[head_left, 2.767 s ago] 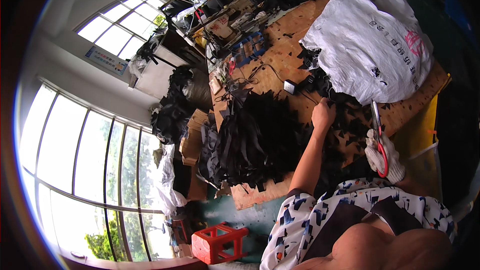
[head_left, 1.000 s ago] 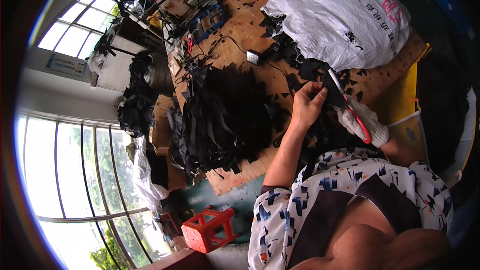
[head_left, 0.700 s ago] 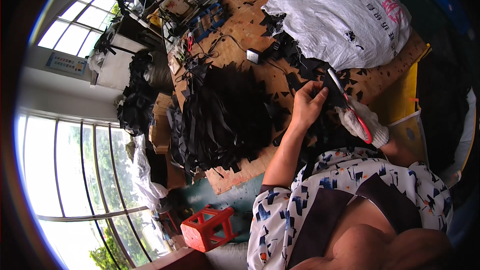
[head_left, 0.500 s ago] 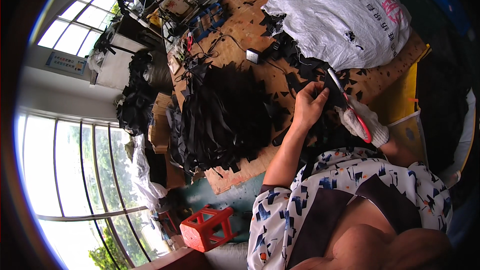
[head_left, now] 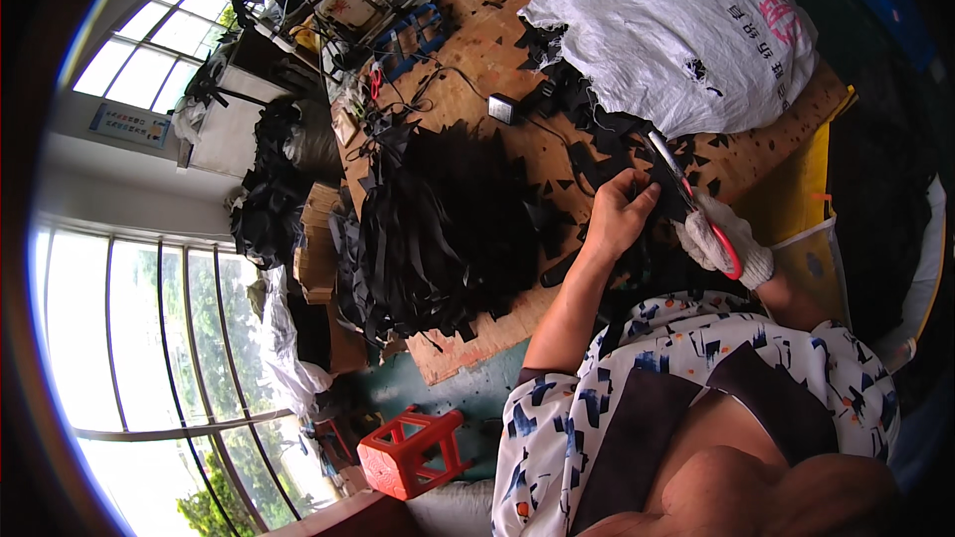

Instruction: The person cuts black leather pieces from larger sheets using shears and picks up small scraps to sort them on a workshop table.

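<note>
A piece of black fabric, pinched along its left edge, hangs between a worker's two hands above the near side of a cluttered table. The bare left hand closes thumb against fingers on the cloth; the right hand, in a white knit glove, is wrapped around red-handled scissors, whose blades point up and away beside the fabric. Whether cloth lies between the blades cannot be told against the dark background.

The piece looks light, thin and limp, likely to fold rather than break and not especially slippery; an edge or corner, taken between thumb and fingertips well clear of the steel, seems the surest hold. The scissors look rigid and somewhat heavier, best held by their handles.

Around the hands, small black scraps litter a worn, stained wooden tabletop. A large heap of black strips sits to the left, spilling toward the table's near edge, while a crumpled white woven sack covers the far right. A black power adapter and its cord lie between them, with a blue basket farther back.

Beyond the table, a red plastic stool stands on a green floor, and daylight pours through a tall barred window at left
</note>
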A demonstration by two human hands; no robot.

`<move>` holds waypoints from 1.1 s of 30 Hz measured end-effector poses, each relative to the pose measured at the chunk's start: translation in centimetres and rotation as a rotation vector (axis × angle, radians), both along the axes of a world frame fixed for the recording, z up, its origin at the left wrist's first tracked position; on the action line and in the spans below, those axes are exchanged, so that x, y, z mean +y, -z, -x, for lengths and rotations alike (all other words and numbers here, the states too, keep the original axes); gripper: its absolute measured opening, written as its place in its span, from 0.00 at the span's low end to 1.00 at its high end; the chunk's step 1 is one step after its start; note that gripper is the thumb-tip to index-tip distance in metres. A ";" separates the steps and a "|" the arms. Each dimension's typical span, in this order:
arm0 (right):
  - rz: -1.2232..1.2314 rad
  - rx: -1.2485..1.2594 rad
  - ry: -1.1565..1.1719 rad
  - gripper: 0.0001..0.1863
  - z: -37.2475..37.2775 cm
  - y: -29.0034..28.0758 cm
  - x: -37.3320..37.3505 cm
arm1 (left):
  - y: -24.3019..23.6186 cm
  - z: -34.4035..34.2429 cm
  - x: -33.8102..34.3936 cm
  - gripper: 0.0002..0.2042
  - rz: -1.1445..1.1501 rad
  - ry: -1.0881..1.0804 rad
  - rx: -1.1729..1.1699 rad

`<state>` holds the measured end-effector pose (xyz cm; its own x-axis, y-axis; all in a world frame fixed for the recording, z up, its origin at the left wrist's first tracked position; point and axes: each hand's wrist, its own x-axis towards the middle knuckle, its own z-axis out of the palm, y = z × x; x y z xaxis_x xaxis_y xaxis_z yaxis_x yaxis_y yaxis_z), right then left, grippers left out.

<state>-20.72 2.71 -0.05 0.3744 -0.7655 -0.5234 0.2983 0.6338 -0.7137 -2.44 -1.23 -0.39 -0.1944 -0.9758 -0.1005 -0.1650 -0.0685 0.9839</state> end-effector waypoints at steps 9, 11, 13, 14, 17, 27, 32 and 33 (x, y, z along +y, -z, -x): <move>0.709 0.460 0.099 0.17 0.7 2.2 0.2 | -0.6 1.1 0.7 0.07 0.168 -0.046 0.133; 0.774 0.523 0.053 0.24 -0.3 2.1 -0.2 | -1.0 0.5 1.3 0.08 0.255 -0.057 0.066; 1.128 0.931 -0.045 0.29 1.9 6.0 -2.3 | -1.0 0.4 2.0 0.09 0.288 -0.031 -0.010; 0.804 0.744 -0.057 0.28 1.2 4.7 -1.8 | -1.0 0.3 2.2 0.09 0.290 -0.010 -0.027; 0.543 0.446 -0.085 0.26 1.4 5.7 -2.6 | -1.8 0.3 2.3 0.10 0.382 -0.055 -0.115; 0.740 0.423 0.035 0.28 -3.0 -0.4 -0.3 | -6.5 -3.6 0.9 0.10 0.528 -0.231 0.116; -0.326 -0.789 0.487 0.25 0.7 5.1 -2.6 | -16.5 -8.6 2.1 0.09 0.543 -0.229 0.268; -0.125 -1.002 0.280 0.26 1.7 7.8 -2.4 | -18.2 -9.2 2.9 0.10 0.539 -0.219 0.333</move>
